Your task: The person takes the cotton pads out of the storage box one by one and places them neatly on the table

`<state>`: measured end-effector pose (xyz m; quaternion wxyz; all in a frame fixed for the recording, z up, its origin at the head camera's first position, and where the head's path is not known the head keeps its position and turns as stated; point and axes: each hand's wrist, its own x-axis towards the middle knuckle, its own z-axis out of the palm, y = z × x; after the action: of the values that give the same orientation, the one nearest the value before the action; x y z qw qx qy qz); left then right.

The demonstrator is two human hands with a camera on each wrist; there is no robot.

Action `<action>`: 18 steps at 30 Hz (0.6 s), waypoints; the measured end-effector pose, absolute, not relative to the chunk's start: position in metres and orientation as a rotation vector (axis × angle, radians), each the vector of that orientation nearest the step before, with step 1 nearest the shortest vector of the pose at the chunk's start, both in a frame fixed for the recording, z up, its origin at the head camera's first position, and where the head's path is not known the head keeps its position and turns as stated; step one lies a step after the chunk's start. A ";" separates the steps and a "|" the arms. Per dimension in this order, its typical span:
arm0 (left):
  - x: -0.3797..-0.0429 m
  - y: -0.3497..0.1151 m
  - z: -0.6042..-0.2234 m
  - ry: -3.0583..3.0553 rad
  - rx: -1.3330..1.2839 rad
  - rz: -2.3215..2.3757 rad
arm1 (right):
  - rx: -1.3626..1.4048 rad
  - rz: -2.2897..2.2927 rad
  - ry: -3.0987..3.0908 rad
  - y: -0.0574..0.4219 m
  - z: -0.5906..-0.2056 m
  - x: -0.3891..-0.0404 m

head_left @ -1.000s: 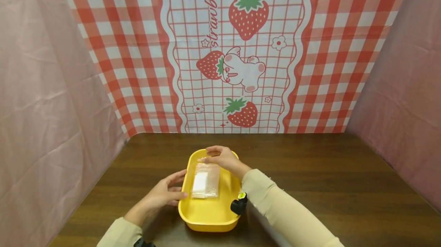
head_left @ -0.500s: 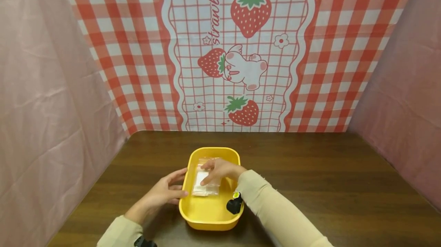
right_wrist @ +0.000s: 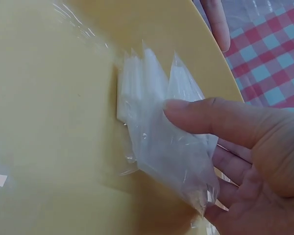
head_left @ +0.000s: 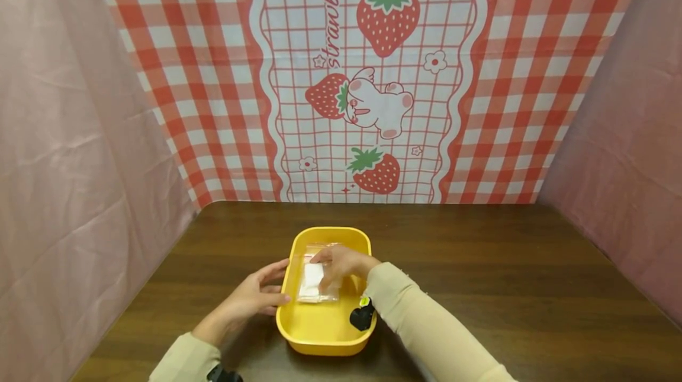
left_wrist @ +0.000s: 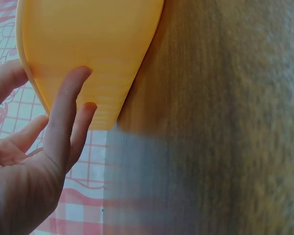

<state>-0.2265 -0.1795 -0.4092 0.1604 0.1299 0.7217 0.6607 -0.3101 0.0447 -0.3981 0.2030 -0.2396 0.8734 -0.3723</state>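
Observation:
A yellow tub (head_left: pixel 319 346) with rounded corners stands on the table, and a stack of small clear plastic bags (head_left: pixel 313 280) with white in them lies inside. My right hand (head_left: pixel 346 263) reaches into the tub. In the right wrist view, its thumb lies on the near face of the bags (right_wrist: pixel 161 117) and the other fingers are behind them, pinching part of the stack; the fanned edges stand up. My left hand (head_left: pixel 253 293) rests at the tub's left side with fingers extended. In the left wrist view, its fingertips (left_wrist: pixel 78 73) lie against the tub's outer wall (left_wrist: pixel 93 44).
The tub stands on a dark wooden table (head_left: pixel 479 287). A red-and-white checked cloth (head_left: pixel 506 103) with strawberries hangs behind the table, and pink curtains (head_left: pixel 80 163) close off both sides. A black wrist camera (head_left: pixel 362 315) overlaps the tub's right wall.
My right hand has moved from the tub's far end down onto the bags, and its thumb and fingers have come together on them. The left hand has stayed at the tub's side.

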 end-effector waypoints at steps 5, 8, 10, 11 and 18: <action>-0.226 -0.180 -0.409 2.066 0.317 1.879 | -0.665 -1.127 2.411 0.044 -0.396 -0.309; -0.225 -0.179 -0.410 2.049 0.308 1.900 | -0.655 -1.172 2.393 0.043 -0.393 -0.308; -0.225 -0.179 -0.410 2.034 0.327 1.922 | -0.635 -1.191 2.389 0.042 -0.389 -0.307; -0.225 -0.179 -0.410 2.028 0.337 1.928 | -0.618 -1.200 2.387 0.041 -0.388 -0.306; -0.226 -0.178 -0.410 2.054 0.342 1.905 | -0.599 -1.244 2.400 0.043 -0.375 -0.305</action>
<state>-0.2255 -0.1783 -0.4102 0.1591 0.1195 0.7185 0.6665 -0.3047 0.0427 -0.3746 0.1851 -0.2125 0.8518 -0.4416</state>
